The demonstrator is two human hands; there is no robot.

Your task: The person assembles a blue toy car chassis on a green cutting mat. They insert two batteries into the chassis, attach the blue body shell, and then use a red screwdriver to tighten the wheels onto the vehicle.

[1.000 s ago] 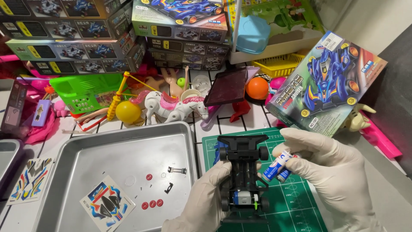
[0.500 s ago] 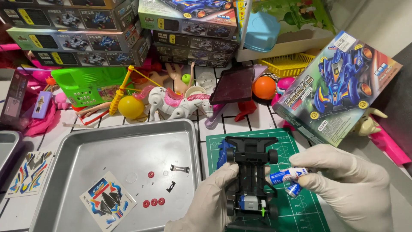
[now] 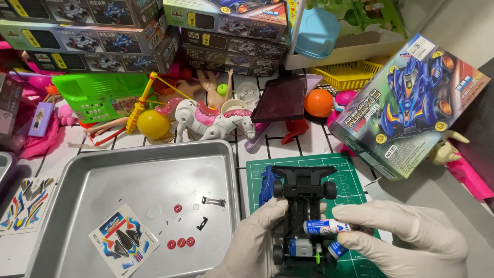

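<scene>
Your left hand point(image 3: 257, 237), gloved in white, is clamped on the left flank of a black toy car chassis point(image 3: 302, 216), which lies lengthwise on the green cutting mat point(image 3: 355, 170) with its front bumper pointing away from you. Your right hand point(image 3: 406, 239), also gloved, has its fingers closed together on a small blue-and-white battery point(image 3: 325, 226), held crosswise over the middle of the chassis; a second battery point(image 3: 337, 249) of the same kind shows just beneath it, beside the chassis's right rear, and you cannot tell from this view whether the hand also grips it. A blue car body part point(image 3: 266, 185) lies on the mat touching the chassis's left front wheel. Left of the mat, on the white tiled desk point(image 3: 309, 146), sits a metal tray point(image 3: 103, 180) holding a sticker sheet point(image 3: 122, 240), several small red round parts point(image 3: 181, 242) and two small dark metal pieces point(image 3: 213, 201). Another sticker sheet point(image 3: 23, 203) lies outside the tray at far left. Right of the mat stands a tilted car kit box point(image 3: 406, 108) in blue. Behind: a white toy horse point(image 3: 211, 121), a yellow ball point(image 3: 153, 124), an orange ball point(image 3: 318, 102), a green basket point(image 3: 100, 95), a yellow basket point(image 3: 355, 74) and stacked kit boxes point(image 3: 92, 31).
</scene>
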